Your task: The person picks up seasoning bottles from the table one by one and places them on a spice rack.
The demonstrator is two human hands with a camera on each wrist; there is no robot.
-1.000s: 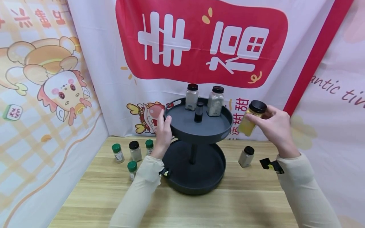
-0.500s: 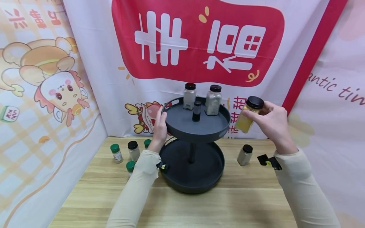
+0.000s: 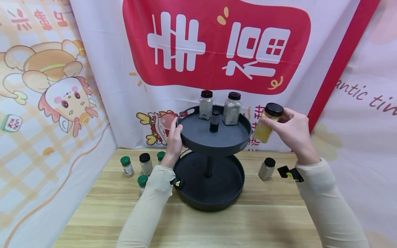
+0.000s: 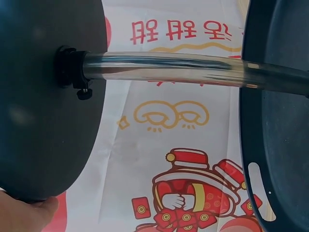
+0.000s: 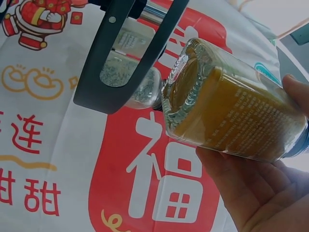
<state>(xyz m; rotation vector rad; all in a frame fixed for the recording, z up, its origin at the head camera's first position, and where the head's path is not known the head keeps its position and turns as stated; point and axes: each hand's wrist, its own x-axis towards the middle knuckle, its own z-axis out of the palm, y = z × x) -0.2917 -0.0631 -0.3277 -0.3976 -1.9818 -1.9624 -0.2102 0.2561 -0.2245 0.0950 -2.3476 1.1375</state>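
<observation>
A dark grey two-tier tray (image 3: 214,147) stands on the table. My left hand (image 3: 174,143) holds the left rim of its upper tier, by the cut-out handle; in the left wrist view fingers (image 4: 41,212) lie at the tier's edge. My right hand (image 3: 294,132) grips a glass spice jar (image 3: 263,130) of yellow powder by its black lid and neck, tilted in the air just right of the upper tier. In the right wrist view that jar (image 5: 227,106) shows its base toward the tray's handle. Two black-lidded jars (image 3: 206,106) (image 3: 232,109) stand on the upper tier behind the centre post.
A black-lidded jar (image 3: 266,169) stands on the wooden table (image 3: 235,227) right of the tray. On the left are several green-capped shakers (image 3: 127,167) and another black-lidded jar (image 3: 145,164), partly near my left forearm. A printed cloth (image 3: 108,69) hangs close behind.
My right hand has moved slightly left with the yellow jar, closer to the upper tier. My left hand stays at the rim. The head view has shifted a little.
</observation>
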